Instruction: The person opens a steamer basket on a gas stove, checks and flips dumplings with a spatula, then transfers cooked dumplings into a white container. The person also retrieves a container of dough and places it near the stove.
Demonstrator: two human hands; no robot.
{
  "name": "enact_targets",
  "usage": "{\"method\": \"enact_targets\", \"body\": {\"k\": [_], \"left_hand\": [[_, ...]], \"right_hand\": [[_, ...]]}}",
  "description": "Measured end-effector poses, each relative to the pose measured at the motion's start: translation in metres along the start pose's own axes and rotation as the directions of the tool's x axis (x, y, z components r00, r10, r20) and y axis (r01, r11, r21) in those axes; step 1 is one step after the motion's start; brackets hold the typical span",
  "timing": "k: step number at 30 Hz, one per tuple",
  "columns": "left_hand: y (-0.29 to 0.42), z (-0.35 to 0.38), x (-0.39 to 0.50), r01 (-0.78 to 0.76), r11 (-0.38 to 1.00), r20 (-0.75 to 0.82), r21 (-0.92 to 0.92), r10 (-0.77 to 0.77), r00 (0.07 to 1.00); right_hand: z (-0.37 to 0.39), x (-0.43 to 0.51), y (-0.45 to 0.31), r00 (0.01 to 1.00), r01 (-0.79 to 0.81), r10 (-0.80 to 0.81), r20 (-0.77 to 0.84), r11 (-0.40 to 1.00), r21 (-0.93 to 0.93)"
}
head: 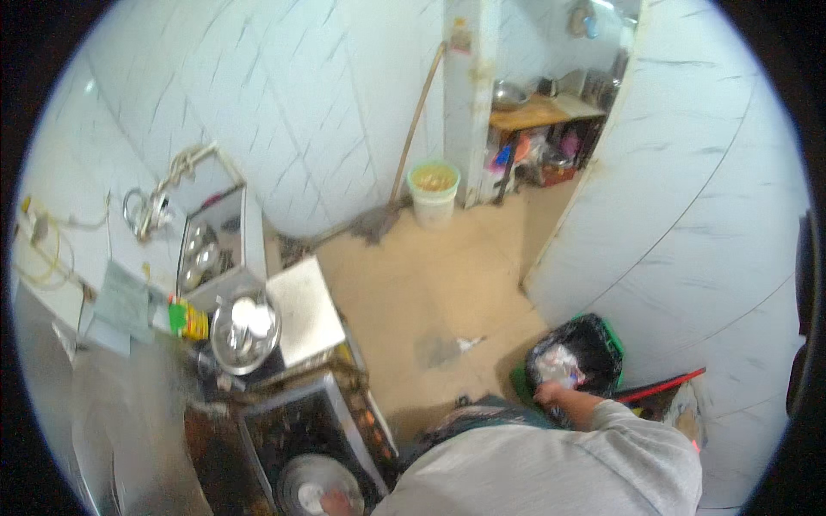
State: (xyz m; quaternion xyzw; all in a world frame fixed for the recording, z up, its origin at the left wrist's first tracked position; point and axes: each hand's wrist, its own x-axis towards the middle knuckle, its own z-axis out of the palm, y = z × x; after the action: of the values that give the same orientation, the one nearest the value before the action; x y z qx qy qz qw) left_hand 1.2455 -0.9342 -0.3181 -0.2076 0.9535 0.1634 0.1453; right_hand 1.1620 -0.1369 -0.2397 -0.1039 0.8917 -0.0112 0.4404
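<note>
My right hand [548, 392] is at the near left rim of a waste bin [606, 348] with a black liner and a green body. Pale crumpled rubbish [559, 365] lies in the bin just beyond my fingers. Blur hides whether they grip the liner or anything else. At the bottom edge, my left hand [335, 503] touches a round metal pan or lid [319, 474] with a pale round middle. This lies over a dark, metal-framed stove top [293, 419]. Whether the left fingers close on it is not clear.
A metal bowl [245, 364] with white pieces stands by a yellow-green packet [188, 319] and a white board [306, 309]. Behind is a sink [255, 232] holding metal bowls. A mop [418, 122] and a filled bucket [433, 203] stand by the doorway. Tiled floor [445, 277] lies between.
</note>
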Motion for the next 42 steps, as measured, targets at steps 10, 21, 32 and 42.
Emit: {"method": "enact_targets", "body": {"k": [10,21,32,42], "left_hand": [[0.279,-0.015,0.100,0.159,0.891,0.385,-0.426,0.020,0.923],[0.470,-0.031,0.369,-0.157,0.980,0.498,-0.120,0.196,0.845],[0.803,-0.084,0.700,-0.721,0.580,0.681,0.379,0.352,0.642],[1.076,-0.025,0.666,-0.571,0.818,0.540,-0.064,0.510,0.670]], "right_hand": [[-0.186,0.132,0.073,0.987,-0.009,0.006,-0.158,1.000,-0.019],[-0.219,0.163,0.145,0.948,-0.263,0.304,-0.091,0.912,0.314],[-0.224,0.235,0.223,0.913,-0.318,0.407,0.008,0.699,0.640],[-0.349,0.296,0.411,0.853,-0.425,0.466,0.237,0.356,0.832]]}}
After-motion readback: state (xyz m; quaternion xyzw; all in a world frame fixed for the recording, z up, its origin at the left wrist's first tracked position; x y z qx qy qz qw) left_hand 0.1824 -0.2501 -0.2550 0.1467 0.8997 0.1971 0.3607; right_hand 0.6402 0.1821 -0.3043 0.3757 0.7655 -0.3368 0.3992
